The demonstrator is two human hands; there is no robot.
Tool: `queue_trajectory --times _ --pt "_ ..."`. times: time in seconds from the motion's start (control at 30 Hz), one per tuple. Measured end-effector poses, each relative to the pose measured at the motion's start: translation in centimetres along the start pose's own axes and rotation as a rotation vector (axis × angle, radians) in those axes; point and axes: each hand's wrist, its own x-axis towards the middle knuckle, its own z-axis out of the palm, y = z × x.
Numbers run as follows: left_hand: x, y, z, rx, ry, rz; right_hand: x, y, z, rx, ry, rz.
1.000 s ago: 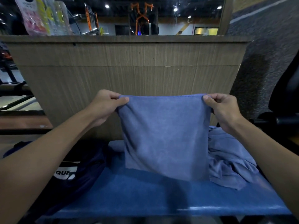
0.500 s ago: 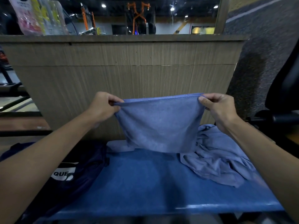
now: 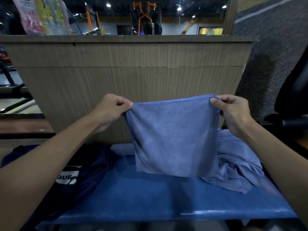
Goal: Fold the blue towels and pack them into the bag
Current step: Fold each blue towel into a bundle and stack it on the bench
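A blue towel (image 3: 173, 137) hangs in the air above the blue bench (image 3: 150, 200), held by its top edge. My left hand (image 3: 113, 109) pinches its top left corner and my right hand (image 3: 231, 112) pinches its top right corner. The towel looks doubled along the top edge, and its lower edge hangs just above the bench. A crumpled heap of blue towels (image 3: 238, 165) lies on the bench at the right, partly behind the held one. A dark navy bag (image 3: 78, 174) with white lettering lies at the bench's left end, under my left forearm.
A wooden counter panel (image 3: 130, 77) rises right behind the bench. A dark chair (image 3: 293, 100) stands at the right. Gym equipment shows beyond the counter.
The towel hung long a second ago, was drawn up short half a second ago, and now hangs long again. Both hands keep their hold on the top corners.
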Motion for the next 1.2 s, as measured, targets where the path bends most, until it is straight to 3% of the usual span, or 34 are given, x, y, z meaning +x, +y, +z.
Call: queue_trajectory --times 0.1,0.27,0.7,0.9,1.03,1.2 --pt "-0.1 0.4 0.4 0.363 0.025 0.259 -0.1 0.1 -0.3 0.010 -0.009 -0.011" --pt "-0.4 -1.3 0.4 0.544 0.106 0.288 -0.2 0.3 -0.5 -0.044 -0.032 -0.026" --pt "0.8 -1.5 -0.1 0.403 0.182 0.241 -0.4 0.2 -0.2 -0.070 -0.084 -0.032" --pt "1.4 -2.1 -0.1 0.532 0.064 0.089 -0.5 0.0 0.5 -0.202 -0.064 -0.067" --pt "2.1 -2.8 1.1 0.301 0.042 -0.040 0.2 1.1 0.4 -0.206 0.000 -0.046" --pt "3.0 -2.8 1.9 -0.203 0.069 -0.343 2.0 2.4 1.2 -0.222 0.030 -0.041"
